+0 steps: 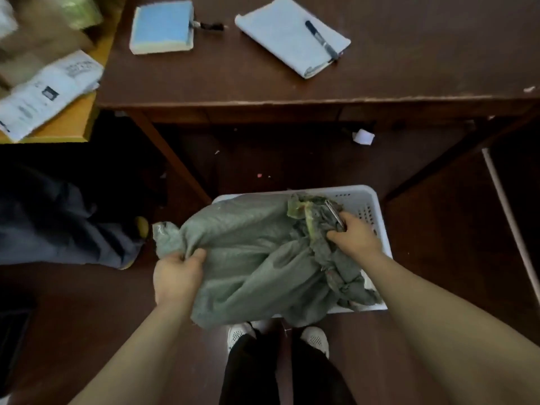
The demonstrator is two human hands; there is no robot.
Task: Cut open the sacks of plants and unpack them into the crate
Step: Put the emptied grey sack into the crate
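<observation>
Closest to me are two white shoes [315,339] and dark trouser legs, standing on the floor just short of the crate. Beyond them the left hand [178,273] clenches a bunched fold at the near left end of the grey-green sack [248,247]. It lies slumped across the white crate [371,206], hiding most of it and overhanging the left and near rims. The right hand [353,235] is curled round a slim metal tool [334,213] while its fingers dig into ragged cloth at the sack's opened right end, where yellow-green plants [304,213] show. I judge the unpacking barely begun. My worry is that tool: held in the same hand that tugs the cloth, its edge could nick the plants or a finger. Raising the left end too sharply could also spill the contents past the crate's far right rim. Farther off, the bench [263,89] carries a blue pad [162,27] and a notebook [286,33] with a pen [321,39].
</observation>
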